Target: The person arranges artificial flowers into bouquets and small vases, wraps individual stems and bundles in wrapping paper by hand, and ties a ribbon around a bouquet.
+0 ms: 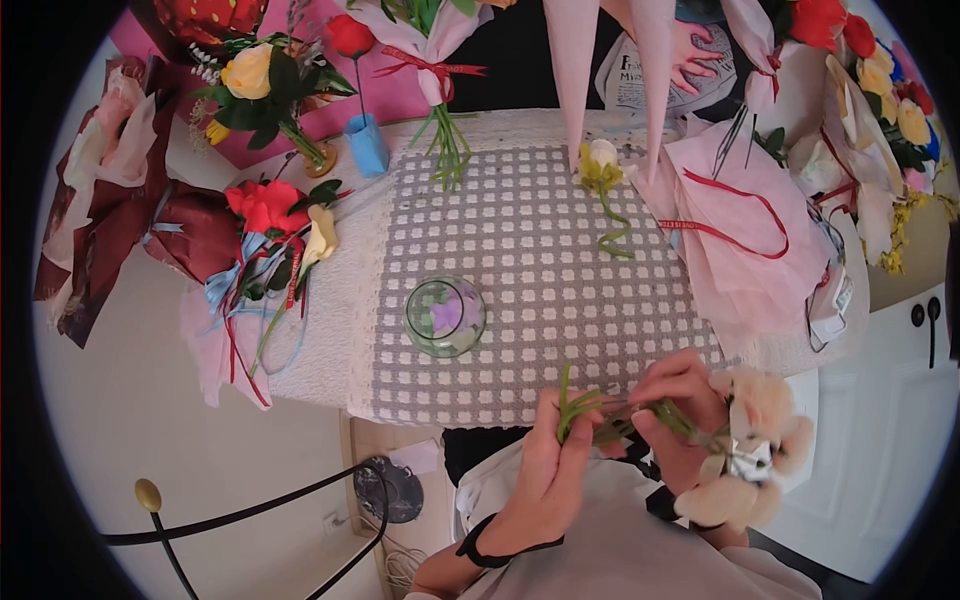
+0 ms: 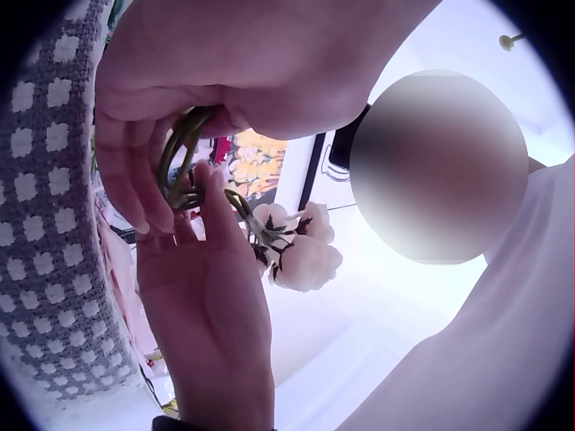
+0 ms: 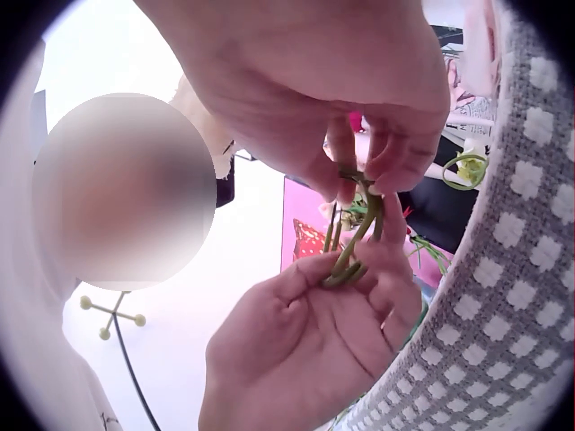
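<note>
Left hand (image 1: 550,460) grips bent stems (image 3: 364,229); right hand (image 1: 692,395) pinches them nearer the blooms (image 1: 766,403), at the counter's (image 1: 560,325) near edge. Fingers partly hide the crossing; likely bending. Best: bend gradually, hands close, blooms uncrushed.

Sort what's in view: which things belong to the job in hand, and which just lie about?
In the job:
- pale flowers
- their green stems, gripped by the left hand and right hand

Apparently lying about, untouched by these hands:
- glass bowl, role unclear
- white flower
- pink wrapping paper
- red flowers
</note>
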A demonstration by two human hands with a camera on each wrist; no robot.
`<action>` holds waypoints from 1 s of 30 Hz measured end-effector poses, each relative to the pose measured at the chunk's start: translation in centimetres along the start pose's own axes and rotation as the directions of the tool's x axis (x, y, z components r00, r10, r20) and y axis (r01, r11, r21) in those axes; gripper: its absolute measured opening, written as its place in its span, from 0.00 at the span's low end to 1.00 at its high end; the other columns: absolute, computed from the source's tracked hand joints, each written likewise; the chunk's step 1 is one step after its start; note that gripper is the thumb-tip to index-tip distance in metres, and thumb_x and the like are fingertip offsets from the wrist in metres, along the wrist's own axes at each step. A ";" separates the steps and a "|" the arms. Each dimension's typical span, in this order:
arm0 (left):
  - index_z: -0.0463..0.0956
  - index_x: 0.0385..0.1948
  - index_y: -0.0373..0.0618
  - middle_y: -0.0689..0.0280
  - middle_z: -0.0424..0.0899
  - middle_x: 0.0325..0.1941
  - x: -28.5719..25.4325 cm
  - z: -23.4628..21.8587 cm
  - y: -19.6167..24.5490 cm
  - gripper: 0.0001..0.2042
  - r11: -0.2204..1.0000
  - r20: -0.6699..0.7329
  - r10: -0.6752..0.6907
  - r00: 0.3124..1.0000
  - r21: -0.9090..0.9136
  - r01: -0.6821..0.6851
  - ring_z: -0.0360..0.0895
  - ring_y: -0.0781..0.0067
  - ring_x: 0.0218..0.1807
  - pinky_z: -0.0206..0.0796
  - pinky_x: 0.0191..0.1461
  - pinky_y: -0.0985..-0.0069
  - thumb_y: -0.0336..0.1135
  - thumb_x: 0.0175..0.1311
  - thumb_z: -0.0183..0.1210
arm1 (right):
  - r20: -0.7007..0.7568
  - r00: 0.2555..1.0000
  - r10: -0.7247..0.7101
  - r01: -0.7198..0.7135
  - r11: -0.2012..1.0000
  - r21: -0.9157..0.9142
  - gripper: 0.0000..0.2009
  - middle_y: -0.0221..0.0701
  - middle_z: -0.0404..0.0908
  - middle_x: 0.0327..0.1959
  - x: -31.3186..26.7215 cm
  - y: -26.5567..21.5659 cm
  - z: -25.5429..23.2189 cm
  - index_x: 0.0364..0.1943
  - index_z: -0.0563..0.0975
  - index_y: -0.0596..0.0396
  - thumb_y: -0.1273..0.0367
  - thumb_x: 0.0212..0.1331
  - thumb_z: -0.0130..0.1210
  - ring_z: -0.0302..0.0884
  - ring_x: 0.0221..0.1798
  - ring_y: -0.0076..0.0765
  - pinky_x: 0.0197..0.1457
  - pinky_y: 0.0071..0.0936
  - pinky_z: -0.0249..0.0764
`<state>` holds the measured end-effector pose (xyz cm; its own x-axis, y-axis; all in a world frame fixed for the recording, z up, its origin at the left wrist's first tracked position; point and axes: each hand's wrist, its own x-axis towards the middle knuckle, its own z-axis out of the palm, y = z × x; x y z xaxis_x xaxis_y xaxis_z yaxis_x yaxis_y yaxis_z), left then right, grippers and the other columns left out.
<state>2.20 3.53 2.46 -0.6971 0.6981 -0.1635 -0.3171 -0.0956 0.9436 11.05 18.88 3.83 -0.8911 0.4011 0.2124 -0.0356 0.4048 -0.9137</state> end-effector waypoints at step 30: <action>0.71 0.56 0.28 0.51 0.76 0.45 -0.2 -2.1 0.4 0.28 0.604 0.479 0.101 0.872 0.667 -0.437 0.85 0.51 0.36 0.77 0.32 0.60 0.44 0.65 0.68 | 0.266 0.851 0.453 -0.524 0.700 0.485 0.09 0.30 0.87 0.44 -2.8 0.0 -0.7 0.50 0.84 0.58 0.74 0.68 0.66 0.85 0.34 0.23 0.32 0.21 0.82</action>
<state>0.90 1.82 2.23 -0.3315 0.9390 0.0912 0.5416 0.1102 0.8334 13.82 18.38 3.47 -0.8949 0.3060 -0.3249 0.2225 -0.3253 -0.9191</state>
